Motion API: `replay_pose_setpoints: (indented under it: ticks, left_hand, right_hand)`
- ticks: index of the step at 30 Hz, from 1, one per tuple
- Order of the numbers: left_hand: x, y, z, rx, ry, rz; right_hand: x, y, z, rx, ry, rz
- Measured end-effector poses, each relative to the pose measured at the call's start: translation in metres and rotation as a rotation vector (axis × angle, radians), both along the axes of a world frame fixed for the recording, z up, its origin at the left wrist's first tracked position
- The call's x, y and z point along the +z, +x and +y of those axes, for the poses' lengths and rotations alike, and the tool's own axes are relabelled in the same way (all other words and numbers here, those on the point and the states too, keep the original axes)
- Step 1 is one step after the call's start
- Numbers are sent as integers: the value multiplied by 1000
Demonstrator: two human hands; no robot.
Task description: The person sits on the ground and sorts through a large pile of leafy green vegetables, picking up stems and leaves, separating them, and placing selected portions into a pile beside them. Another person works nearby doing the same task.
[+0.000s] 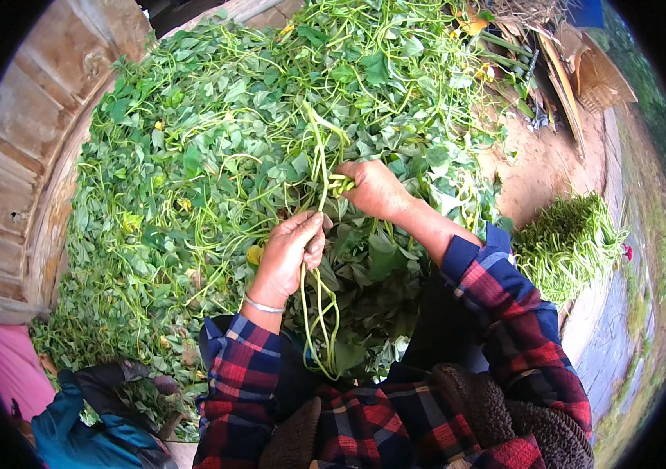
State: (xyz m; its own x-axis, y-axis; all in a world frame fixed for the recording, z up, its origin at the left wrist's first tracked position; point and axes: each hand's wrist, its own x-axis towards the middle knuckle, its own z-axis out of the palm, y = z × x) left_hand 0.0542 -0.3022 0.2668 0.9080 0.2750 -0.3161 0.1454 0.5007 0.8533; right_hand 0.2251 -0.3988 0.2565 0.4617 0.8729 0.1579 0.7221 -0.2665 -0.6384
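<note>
My left hand (292, 249) is closed around a few long green stems (321, 158); their upper ends rise past my fingers and a looped part hangs below toward my lap. Just up and to the right, my right hand (375, 189) grips a small bunch of short, thick stalks (341, 184), whose cut-looking ends poke out past the thumb. Under both hands spreads a broad heap of leafy green vines (204, 146), with a few yellowed leaves mixed in. Shaded loose leaves (368, 275) lie between my legs.
A trimmed pile of green stalks (570, 249) lies on the ground at right. Beyond it stand a woven basket (600, 82) and split wood strips (561, 88). A plank wall (22, 158) curves along the left. Another person in a teal garment (92, 431) is at lower left, beside pink cloth (10, 357).
</note>
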Motion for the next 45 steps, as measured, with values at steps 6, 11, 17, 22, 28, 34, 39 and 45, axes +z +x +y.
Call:
replay_pose_setpoints:
  ticks: [6,11,17,22,28,34,39,45]
  left_hand:
    - [8,-4,-5,-17,47,-18]
    - [-4,-10,29,361,177,-21]
    - [-15,-1,30,401,91,30]
    - [-15,-4,24,350,93,28]
    - [-24,2,19,306,296,-23]
    - [-28,1,17,226,655,-16]
    - [-30,2,17,279,951,-85]
    - [-21,-1,9,227,942,-42]
  right_hand:
    - [1,47,-3,-363,55,140]
    - [9,39,-12,-222,-72,330]
    - [-12,-17,-5,110,6,619]
    - [-17,-56,5,294,-109,251]
    - [-20,-53,10,316,-29,333]
    - [-22,-29,10,207,13,811]
    - [-20,-26,4,147,80,295]
    - [-6,-15,9,-83,-140,-93]
